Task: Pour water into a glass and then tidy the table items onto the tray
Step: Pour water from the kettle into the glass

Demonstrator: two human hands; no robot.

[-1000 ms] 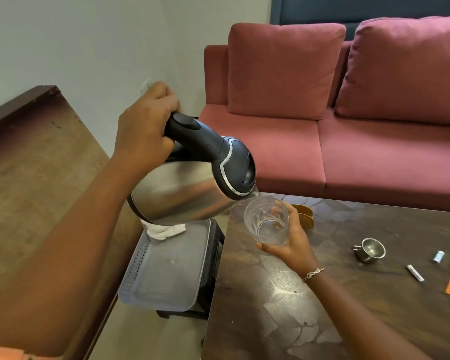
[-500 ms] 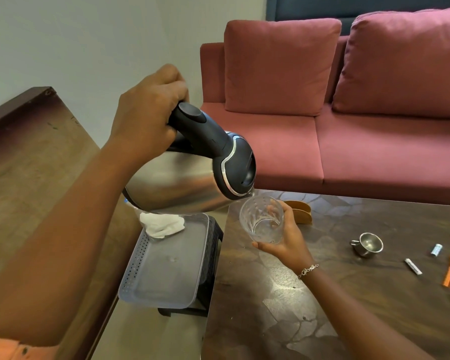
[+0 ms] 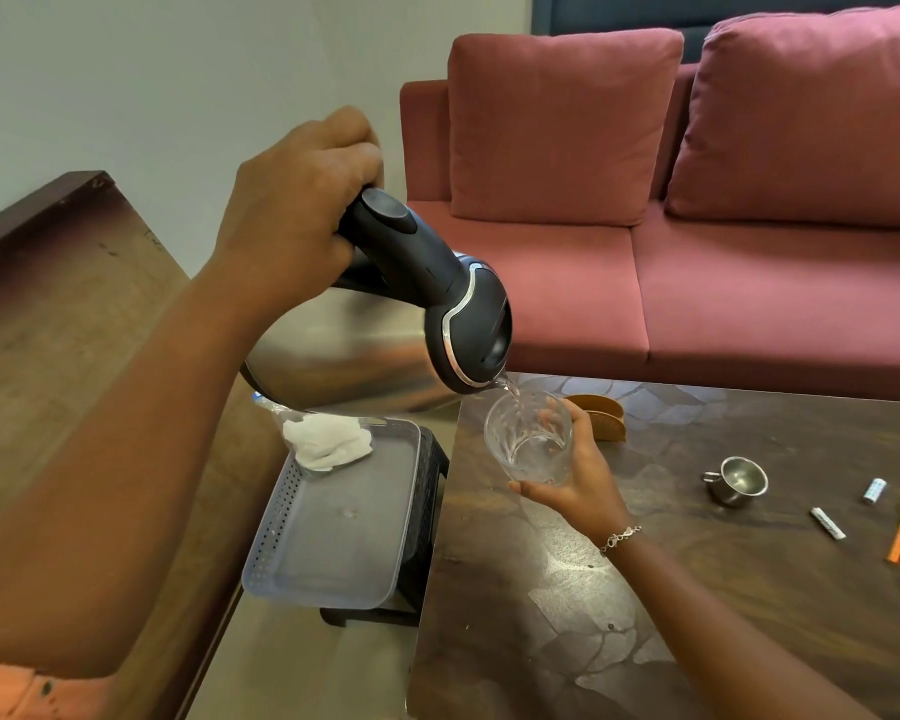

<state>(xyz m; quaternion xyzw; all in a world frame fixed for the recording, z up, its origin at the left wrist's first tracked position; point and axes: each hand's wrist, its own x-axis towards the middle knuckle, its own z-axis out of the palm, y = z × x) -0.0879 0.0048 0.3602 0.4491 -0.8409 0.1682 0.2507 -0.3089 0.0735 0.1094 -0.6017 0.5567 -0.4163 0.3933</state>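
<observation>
Kettle (image 3: pixel 344 356) tipped further; water (image 3: pixel 513 393) now streams into glass (image 3: pixel 528 439), mid-frame. Left hand (image 3: pixel 297 220) grips handle (image 3: pixel 406 246), right hand (image 3: pixel 583 478) cups glass. Keep spout (image 3: pixel 501 380) over rim, tilt slowly.

Soft even daylight, wide-angle edge distortion

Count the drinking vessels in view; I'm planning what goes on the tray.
2. A clear glass is held in the right hand under the kettle spout; a small steel cup stands on the table to its right. More may lie beyond the frame's right edge.
</observation>
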